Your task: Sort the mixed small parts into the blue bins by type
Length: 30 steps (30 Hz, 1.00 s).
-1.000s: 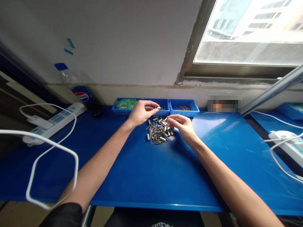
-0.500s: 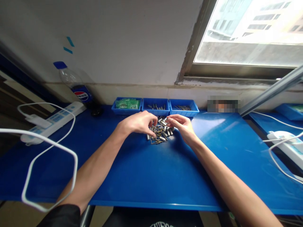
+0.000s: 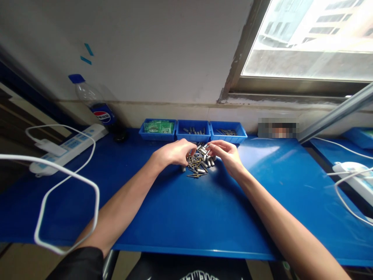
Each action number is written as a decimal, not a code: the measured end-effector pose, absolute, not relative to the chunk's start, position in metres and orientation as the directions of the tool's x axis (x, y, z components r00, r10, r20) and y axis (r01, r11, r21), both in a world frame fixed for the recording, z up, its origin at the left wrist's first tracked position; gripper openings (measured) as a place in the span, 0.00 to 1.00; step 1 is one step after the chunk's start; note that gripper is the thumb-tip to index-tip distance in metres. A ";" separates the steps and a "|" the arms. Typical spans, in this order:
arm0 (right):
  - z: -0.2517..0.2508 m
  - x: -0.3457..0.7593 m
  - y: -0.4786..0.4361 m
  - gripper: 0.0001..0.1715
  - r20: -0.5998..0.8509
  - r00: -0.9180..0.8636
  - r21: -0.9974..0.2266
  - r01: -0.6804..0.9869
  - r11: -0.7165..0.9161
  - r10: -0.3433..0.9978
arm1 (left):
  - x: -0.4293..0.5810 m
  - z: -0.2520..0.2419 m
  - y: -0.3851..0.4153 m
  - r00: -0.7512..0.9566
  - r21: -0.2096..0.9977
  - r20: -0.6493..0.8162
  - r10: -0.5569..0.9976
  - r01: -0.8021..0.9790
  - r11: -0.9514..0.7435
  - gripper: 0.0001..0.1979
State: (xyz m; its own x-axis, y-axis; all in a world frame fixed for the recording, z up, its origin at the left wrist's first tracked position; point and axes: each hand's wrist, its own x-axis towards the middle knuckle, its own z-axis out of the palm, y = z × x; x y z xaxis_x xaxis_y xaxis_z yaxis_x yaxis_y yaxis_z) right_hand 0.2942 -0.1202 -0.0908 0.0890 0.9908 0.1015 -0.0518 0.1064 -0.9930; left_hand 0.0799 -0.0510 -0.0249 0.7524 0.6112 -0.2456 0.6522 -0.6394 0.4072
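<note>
A pile of small metal parts (image 3: 201, 161) lies on the blue table, mixing short silver cylinders with thin dark and brass-coloured pins. My left hand (image 3: 178, 151) reaches over the pile's left edge, fingers curled down and drawn together; whatever is between them is hidden. On the other side, my right hand (image 3: 227, 154) pinches with thumb and forefinger at the pile's upper right, right by some silver cylinders. I cannot make out what lies in that pinch. Directly behind stand three blue bins: one with green packets (image 3: 159, 126), one with short cylinders (image 3: 194, 130), one with thin pins (image 3: 227, 132).
At the left stand a cola bottle (image 3: 101, 111) and a white power strip (image 3: 70, 149), with a white cable (image 3: 97, 202) looping over my left forearm. Another power strip (image 3: 354, 175) lies at the right. Behind the table rise a wall and window (image 3: 309, 46).
My left hand's thumb and fingers have closed together at the pile, where they were spread apart before. The right hand stays at the pile's right side. The view has shifted slightly.
</note>
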 end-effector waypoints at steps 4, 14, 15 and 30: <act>-0.091 0.295 -0.120 0.21 0.100 0.090 -0.994 -0.043 0.104 0.991 | 0.080 -0.024 -0.051 0.769 0.431 -0.239 0.593 0.632 -0.645 0.13; -0.092 0.295 -0.120 0.19 0.102 0.097 -0.994 -0.041 0.106 0.990 | 0.075 -0.032 -0.040 0.797 0.569 -0.209 0.567 0.571 -0.592 0.15; -0.091 0.295 -0.120 0.19 0.100 0.099 -0.994 -0.037 0.104 0.990 | 0.074 -0.032 -0.039 0.804 0.600 -0.195 0.562 0.551 -0.581 0.14; -0.084 0.286 -0.128 0.22 0.108 -0.067 -0.993 -0.062 0.104 0.992 | 0.080 -0.035 -0.032 0.687 0.933 0.116 0.718 0.172 -0.316 0.16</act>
